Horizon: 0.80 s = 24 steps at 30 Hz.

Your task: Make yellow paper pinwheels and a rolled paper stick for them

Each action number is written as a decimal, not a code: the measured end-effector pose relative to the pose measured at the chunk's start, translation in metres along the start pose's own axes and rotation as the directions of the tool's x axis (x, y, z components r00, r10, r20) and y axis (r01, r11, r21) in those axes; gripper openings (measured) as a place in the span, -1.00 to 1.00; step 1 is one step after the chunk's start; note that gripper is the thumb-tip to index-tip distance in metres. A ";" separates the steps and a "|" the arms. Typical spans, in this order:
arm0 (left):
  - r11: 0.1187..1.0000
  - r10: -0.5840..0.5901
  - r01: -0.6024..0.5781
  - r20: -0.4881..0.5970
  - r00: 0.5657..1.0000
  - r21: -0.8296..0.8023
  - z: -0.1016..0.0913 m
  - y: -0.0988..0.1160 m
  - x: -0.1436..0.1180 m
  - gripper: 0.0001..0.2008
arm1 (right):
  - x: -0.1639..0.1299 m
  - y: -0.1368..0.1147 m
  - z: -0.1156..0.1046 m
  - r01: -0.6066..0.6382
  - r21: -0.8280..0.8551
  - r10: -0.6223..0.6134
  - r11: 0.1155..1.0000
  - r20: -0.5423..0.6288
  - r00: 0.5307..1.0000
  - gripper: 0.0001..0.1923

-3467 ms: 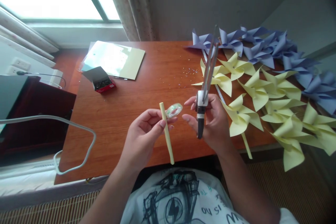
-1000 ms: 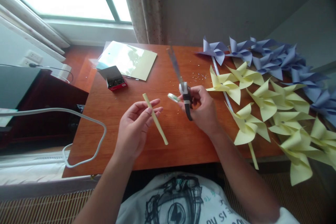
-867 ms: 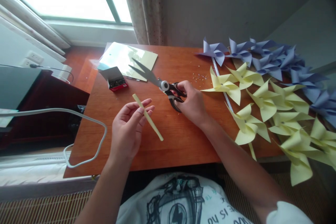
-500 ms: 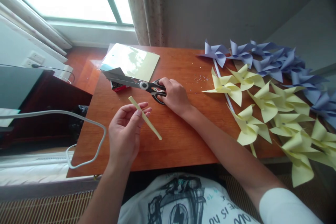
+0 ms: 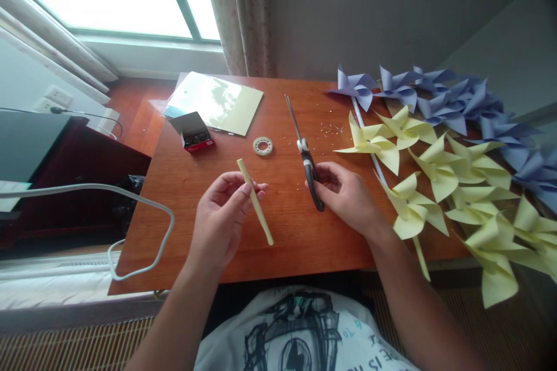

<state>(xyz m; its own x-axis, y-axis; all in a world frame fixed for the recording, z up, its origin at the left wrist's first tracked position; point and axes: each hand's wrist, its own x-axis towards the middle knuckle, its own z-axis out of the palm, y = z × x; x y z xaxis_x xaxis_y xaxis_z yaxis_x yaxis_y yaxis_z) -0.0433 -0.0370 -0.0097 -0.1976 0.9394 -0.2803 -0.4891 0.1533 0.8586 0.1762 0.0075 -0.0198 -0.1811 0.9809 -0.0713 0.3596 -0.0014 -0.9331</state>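
Observation:
Between the thumb and fingers of my left hand (image 5: 224, 211) is a thin rolled tube of pale yellow paper (image 5: 260, 211), slanting down to the right above the table. My right hand (image 5: 346, 191) grips the black handles of a pair of scissors (image 5: 304, 153), whose blades point away from me and look closed. The scissors and the paper tube are apart. A roll of tape (image 5: 263, 146) lies flat on the table beyond the tube. Left of it stands a small red box (image 5: 198, 139) with its lid up and dark small items inside.
Yellow paper pinwheels (image 5: 413, 206) and purple paper pinwheels (image 5: 448, 95) cover the right side of the wooden table (image 5: 174, 249). A glossy packet with yellow sheets (image 5: 230, 104) lies at the back left. Tiny scraps (image 5: 333, 129) are scattered nearby. A white cable (image 5: 169, 220) loops at the left edge.
My right hand has moved right and nearer me with the scissors, turning the blades from leftward to away from me. The tape roll now shows fully. My left hand shifted slightly right with the tube.

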 end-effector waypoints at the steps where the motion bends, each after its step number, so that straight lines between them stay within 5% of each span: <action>1: 1.000 -0.010 0.010 0.010 1.000 -0.003 0.002 -0.001 0.000 -0.81 | -0.006 0.001 -0.004 -0.013 -0.024 0.013 1.000 -0.004 1.000 -0.71; 8: 0.999 -0.051 0.051 0.026 0.998 -0.003 0.012 -0.002 -0.005 -0.78 | -0.027 -0.013 -0.007 -0.042 -0.396 -0.009 0.917 -0.126 0.992 -0.77; 18: 0.998 -0.050 0.054 0.117 0.992 -0.026 0.016 -0.003 -0.011 -0.86 | -0.031 -0.006 0.005 -0.040 -0.651 -0.076 0.758 -0.149 0.986 -0.80; 24: 0.999 0.000 0.006 0.133 0.991 -0.043 0.016 -0.007 -0.008 -0.88 | -0.031 -0.008 0.008 -0.064 -0.713 -0.014 0.698 -0.103 0.995 -0.80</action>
<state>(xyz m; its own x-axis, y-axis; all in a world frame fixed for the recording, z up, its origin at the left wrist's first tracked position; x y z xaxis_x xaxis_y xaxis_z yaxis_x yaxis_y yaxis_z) -0.0247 -0.0411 -0.0064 -0.0827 0.9719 -0.2204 -0.5260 0.1453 0.8380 0.1720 -0.0241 -0.0131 -0.0912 0.9956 -0.0212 0.9154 0.0754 -0.3955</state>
